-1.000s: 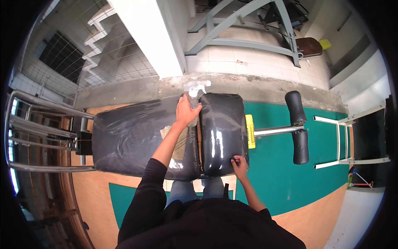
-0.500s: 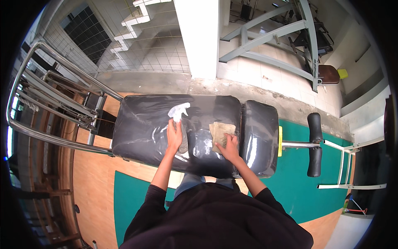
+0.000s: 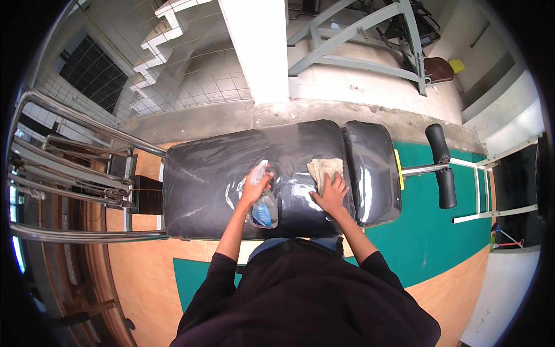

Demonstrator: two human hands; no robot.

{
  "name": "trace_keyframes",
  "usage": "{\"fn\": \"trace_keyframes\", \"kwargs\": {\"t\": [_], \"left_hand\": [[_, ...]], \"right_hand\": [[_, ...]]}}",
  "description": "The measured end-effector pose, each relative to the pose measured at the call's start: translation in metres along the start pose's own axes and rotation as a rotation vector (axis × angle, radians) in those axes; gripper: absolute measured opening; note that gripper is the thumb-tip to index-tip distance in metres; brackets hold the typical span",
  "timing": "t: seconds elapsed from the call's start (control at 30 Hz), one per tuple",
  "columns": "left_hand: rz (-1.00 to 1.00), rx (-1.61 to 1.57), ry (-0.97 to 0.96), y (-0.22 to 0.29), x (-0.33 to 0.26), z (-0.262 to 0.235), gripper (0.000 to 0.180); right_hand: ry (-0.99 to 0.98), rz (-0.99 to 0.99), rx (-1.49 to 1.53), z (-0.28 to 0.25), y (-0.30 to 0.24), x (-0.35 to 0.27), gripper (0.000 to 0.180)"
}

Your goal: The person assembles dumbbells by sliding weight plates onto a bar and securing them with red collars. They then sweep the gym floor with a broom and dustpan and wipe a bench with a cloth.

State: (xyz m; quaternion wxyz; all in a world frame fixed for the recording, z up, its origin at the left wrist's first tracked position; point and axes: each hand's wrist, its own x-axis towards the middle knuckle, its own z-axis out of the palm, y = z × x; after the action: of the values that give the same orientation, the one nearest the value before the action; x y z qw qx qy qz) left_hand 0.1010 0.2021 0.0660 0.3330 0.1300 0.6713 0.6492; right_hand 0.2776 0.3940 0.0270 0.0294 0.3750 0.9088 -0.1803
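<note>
A clear spray bottle [image 3: 265,209] with a blue label and a white trigger head is gripped at its neck by my left hand [image 3: 252,188]. The bottle is over the black padded bench [image 3: 202,185], which is wrapped in glossy clear plastic; whether it touches the pad I cannot tell. On the bench's right part lies a folded beige cloth [image 3: 326,167]. My right hand [image 3: 332,195] rests over the cloth's near edge, its fingers spread and stretched out. Past a narrow gap, a shorter black pad [image 3: 372,173] continues the bench on the right.
Two black foam rollers [image 3: 437,144] on a metal bar extend to the right over green matting [image 3: 428,237]. A chrome tube frame [image 3: 87,234] stands at the left end. Behind the bench are a low concrete ledge [image 3: 191,122], a white pillar [image 3: 260,52] and a grey metal frame [image 3: 370,61].
My left hand has lowered and turned the spray bottle, so its label now shows. My right hand has shifted right with the cloth, and its fingers have spread out. The view has moved too.
</note>
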Motion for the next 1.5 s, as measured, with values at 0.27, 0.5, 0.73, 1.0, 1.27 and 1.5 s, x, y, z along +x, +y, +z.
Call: {"fn": "trace_keyframes", "kwargs": {"t": [0.27,0.5,0.73,1.0,1.27,1.5], "left_hand": [[0.263,0.367,-0.091,0.010,-0.019,0.048,0.025],[0.338,0.372,-0.415,0.008,-0.020,0.122,0.027],[0.172,0.348,-0.485,-0.008,-0.008,0.216,0.045],[0.007,0.463,-0.533,-0.015,0.012,0.253,0.050],[0.024,0.502,-0.381,0.002,0.005,0.283,0.039],[0.070,0.439,-0.288,0.002,0.002,0.285,0.034]], "right_hand": [[0.120,0.065,0.123,0.006,0.019,0.008,0.066],[0.315,0.577,1.548,-0.029,0.167,-0.029,0.045],[0.468,0.294,2.235,-0.071,0.265,-0.125,0.062],[0.320,0.592,2.051,-0.093,0.316,-0.105,0.054],[-0.011,0.549,1.984,-0.120,0.323,-0.032,0.062],[-0.105,0.481,1.705,-0.120,0.326,0.039,0.058]]}}
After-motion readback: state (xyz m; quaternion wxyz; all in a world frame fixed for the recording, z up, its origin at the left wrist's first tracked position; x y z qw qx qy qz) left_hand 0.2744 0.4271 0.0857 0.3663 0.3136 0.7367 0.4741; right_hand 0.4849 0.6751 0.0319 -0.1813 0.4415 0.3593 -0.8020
